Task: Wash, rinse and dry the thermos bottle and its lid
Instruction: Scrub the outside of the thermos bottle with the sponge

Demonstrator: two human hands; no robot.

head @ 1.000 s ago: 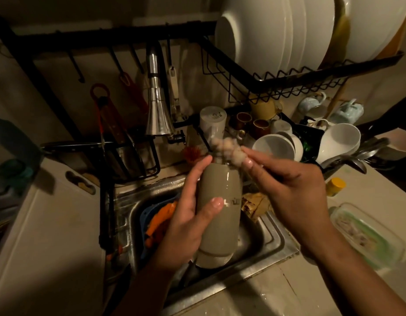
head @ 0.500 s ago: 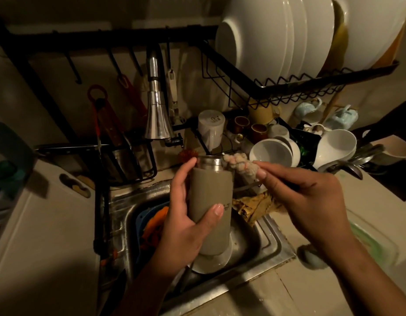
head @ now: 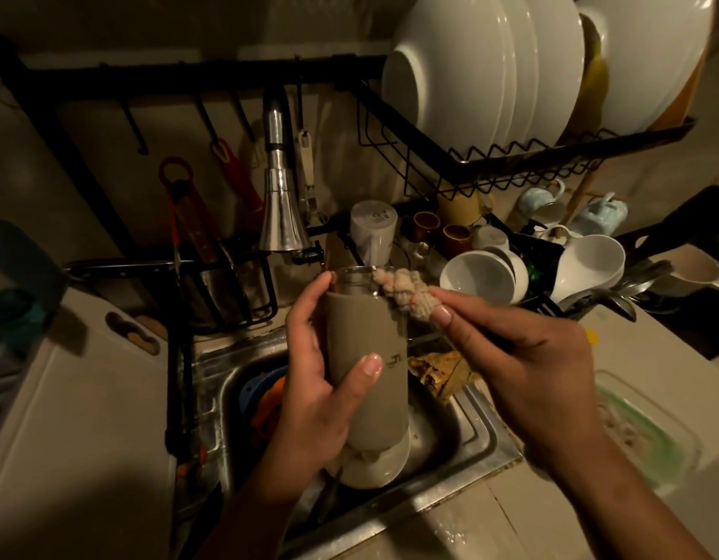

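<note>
Wrapping round the grey body of the thermos bottle (head: pixel 365 365), the left hand (head: pixel 321 394) is making the main grip: thumb lying across the front, fingers curling behind, so the bottle is standing upright and steady over the sink (head: pixel 462 446) with its open metal mouth facing up. Just right of the bottle's mouth, the right hand (head: pixel 523 357) is pinching the knotted head of a cloth scrubber (head: pixel 406 293) between its fingertips (head: pixel 442 315); the scrubber's far end is resting on the rim, probably being lined up to go inside and scour the interior. Below the bottle, a white cup-like piece is sitting in the basin; whether it is the lid I cannot tell. Behind the bottle, the faucet (head: pixel 281 220) is hanging with no water visibly running. Up and right of the bottle, a dish rack (head: pixel 511 163) is holding white plates, and bowls are crowding the counter (head: pixel 491 527) beyond the sink.
</note>
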